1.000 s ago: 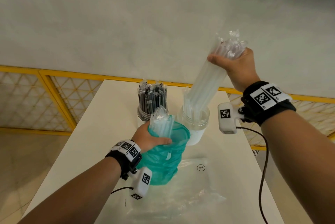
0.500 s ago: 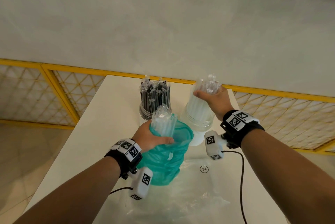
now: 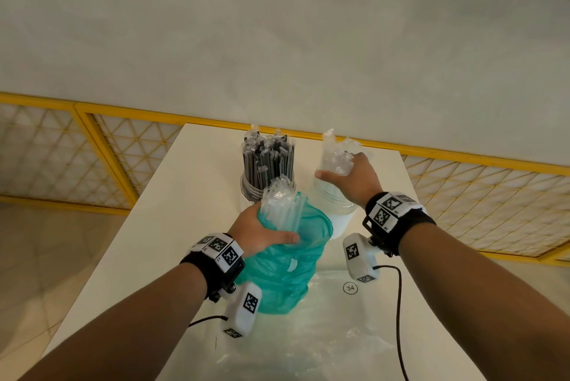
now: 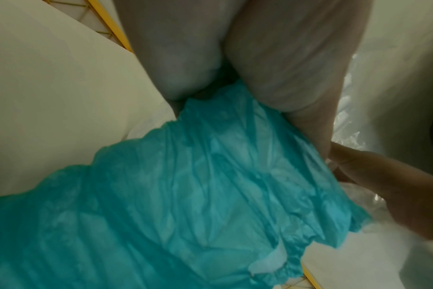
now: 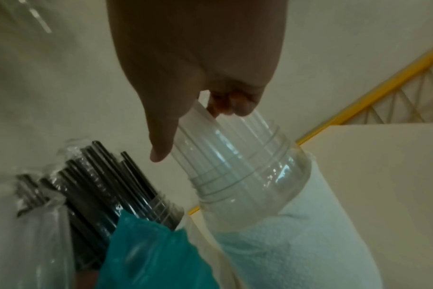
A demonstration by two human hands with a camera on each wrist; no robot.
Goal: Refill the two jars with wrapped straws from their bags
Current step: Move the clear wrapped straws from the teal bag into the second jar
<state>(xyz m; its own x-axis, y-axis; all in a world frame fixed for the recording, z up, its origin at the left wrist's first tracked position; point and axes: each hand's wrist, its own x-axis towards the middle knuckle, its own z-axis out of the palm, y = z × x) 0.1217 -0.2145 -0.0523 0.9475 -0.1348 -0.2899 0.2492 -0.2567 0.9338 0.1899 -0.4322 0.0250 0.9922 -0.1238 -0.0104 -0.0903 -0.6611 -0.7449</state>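
My left hand (image 3: 271, 228) grips the rim of a crumpled teal bag (image 3: 287, 272) standing on the white table (image 3: 160, 226); clear wrapped straws (image 3: 282, 204) stick up out of it. Behind it stands a jar of black wrapped straws (image 3: 266, 164). To its right, my right hand (image 3: 342, 172) holds the tops of a bundle of clear wrapped straws (image 3: 334, 155) that stands inside the clear jar (image 3: 333, 206). In the right wrist view the fingers (image 5: 230, 103) curl over the bundle above the clear jar (image 5: 247, 176). The left wrist view shows the teal bag (image 4: 198, 195) under my fingers (image 4: 284, 58).
An empty clear plastic bag (image 3: 308, 340) lies flat on the near part of the table, beside a round sticker marked 34 (image 3: 350, 288). A yellow railing with mesh (image 3: 462, 158) runs behind the table. Both jars stand close to the far edge.
My right hand has come down from high up with the clear straw bundle, whose lower ends now sit deep in the clear jar. The left hand has stayed on the teal bag.
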